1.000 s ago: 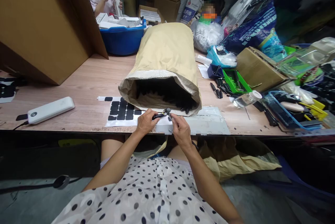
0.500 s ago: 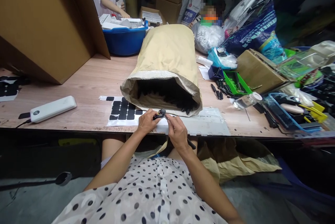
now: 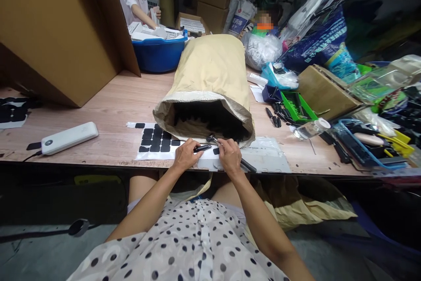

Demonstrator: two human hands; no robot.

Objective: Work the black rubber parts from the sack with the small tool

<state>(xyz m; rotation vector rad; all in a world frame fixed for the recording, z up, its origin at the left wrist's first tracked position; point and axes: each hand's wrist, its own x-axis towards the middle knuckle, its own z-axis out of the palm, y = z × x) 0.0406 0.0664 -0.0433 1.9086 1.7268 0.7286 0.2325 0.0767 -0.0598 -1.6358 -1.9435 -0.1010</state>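
Note:
At the table's front edge, my left hand (image 3: 187, 154) is closed on a short black pen-like part (image 3: 202, 147). My right hand (image 3: 230, 156) grips a black-handled tool (image 3: 248, 165); its metal shaft and small dark head stick out on the left of the fingers, just before the sack's mouth. Right behind both hands lies a tan sack (image 3: 210, 64), its open end facing me with many dark pieces inside. Partly under the sack and beside my left hand is a white sheet of black rounded stickers (image 3: 154, 140).
A white power bank (image 3: 69, 138) with a cable lies left, before a large cardboard box (image 3: 55, 31). Behind stands a blue basin (image 3: 158, 55) of white boxes, with a co-worker's arm over it. Rightward are a green tray (image 3: 299, 108), a clear bottle (image 3: 311, 129) and a blue tool tray (image 3: 358, 149).
My hands have moved apart: the tool's head has come away from the black part, and my right hand has shifted right. The co-worker's hand has lifted.

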